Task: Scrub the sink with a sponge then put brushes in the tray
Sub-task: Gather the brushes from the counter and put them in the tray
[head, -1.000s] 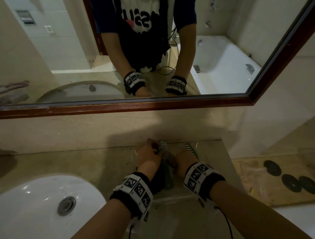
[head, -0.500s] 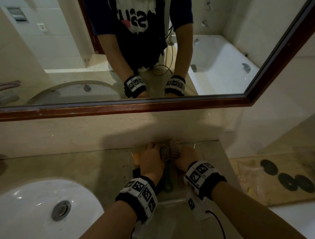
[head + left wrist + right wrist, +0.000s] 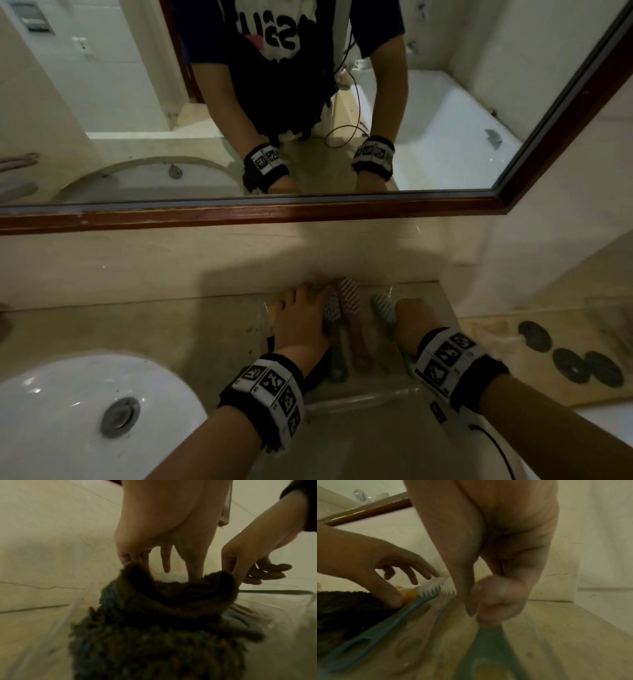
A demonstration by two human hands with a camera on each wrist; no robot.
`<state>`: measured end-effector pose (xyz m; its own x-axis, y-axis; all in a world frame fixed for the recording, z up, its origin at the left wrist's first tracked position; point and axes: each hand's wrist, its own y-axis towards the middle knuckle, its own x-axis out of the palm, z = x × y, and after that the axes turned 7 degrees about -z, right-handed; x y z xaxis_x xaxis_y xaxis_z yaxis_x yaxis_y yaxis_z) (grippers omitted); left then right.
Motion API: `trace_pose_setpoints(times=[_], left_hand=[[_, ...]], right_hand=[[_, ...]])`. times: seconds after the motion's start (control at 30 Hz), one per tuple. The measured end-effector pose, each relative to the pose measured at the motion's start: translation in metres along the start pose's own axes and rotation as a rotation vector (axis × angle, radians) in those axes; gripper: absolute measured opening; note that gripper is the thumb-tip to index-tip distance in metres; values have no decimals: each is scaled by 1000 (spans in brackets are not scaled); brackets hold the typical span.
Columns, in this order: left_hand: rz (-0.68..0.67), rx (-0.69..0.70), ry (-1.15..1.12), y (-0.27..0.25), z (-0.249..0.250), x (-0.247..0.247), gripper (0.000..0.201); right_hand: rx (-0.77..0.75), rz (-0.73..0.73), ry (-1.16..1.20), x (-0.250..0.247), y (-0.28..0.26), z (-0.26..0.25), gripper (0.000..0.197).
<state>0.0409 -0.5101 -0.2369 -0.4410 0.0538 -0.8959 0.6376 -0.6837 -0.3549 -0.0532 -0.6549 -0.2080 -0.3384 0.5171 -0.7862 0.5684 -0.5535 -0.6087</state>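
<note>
Plastic brushes, a green brush [image 3: 383, 310] among them, lie in the clear tray [image 3: 359, 399] beside the sink [image 3: 51, 411]; judged light, stiff, best taken by the handle. It is pinched by the right hand [image 3: 411, 318]; left hand [image 3: 301, 325] fingers are spread above the bristles

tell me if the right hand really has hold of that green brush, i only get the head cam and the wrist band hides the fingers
Observer: Yes. The right wrist view shows the right hand with its fingers curled round the handle of the green brush.
Operator: ok and the left, is it holding one too
Observer: No. The left hand has its fingers spread, and one fingertip touches the white bristles of the teal brush.
Operator: whats the dark patch under the left wrist
Observer: The left wrist view shows a dark knitted cloth bunched up in the clear tray.
</note>
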Motion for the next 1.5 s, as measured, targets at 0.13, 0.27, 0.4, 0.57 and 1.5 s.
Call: trace_pose_setpoints(times=[0.13,0.27,0.4,0.57,1.5], left_hand=[[-15,16,81,-1,4,5,78],[6,1,86,-1,3,8,74],[19,-13,69,1,1,9,78],[27,-11,66,0,2,8,75],[339,-190,-197,-223,-136,-76,35]], right_hand=[[-10,-19,-22,16,2,-4,49],[39,-24,38,11,2,-3,41],[17,-5,93,1,2,-2,33],[-10,-27,183,12,12,-5,39],[-306,201,-171,21,-168,-174,40]])
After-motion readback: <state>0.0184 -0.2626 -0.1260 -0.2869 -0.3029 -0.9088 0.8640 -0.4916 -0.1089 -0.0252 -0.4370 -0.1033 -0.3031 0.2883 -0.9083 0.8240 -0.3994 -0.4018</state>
